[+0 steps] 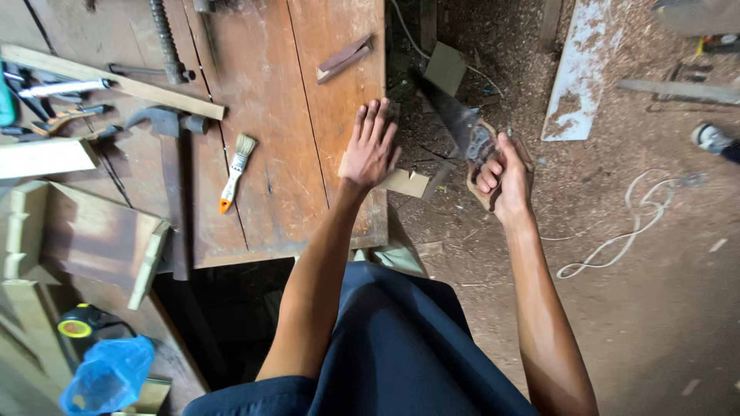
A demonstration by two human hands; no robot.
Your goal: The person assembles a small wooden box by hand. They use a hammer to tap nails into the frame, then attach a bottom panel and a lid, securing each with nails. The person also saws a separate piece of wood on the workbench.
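My left hand (370,148) lies flat, fingers spread, on a small wooden piece (408,182) that sticks out over the right edge of the wooden workbench (270,115). My right hand (505,173) is closed round the wooden handle of a handsaw (455,123). Its dark blade slants up and to the left, just beyond the wooden piece. The saw hangs over the sawdust-covered floor beside the bench.
On the bench lie a paintbrush (235,171), a hammer (166,123), a wooden strip (116,81), a small dark block (344,58) and hand tools at far left. A blue plastic bag (108,375) and tape measure (77,325) sit lower left. White cord (624,231) loops on the floor.
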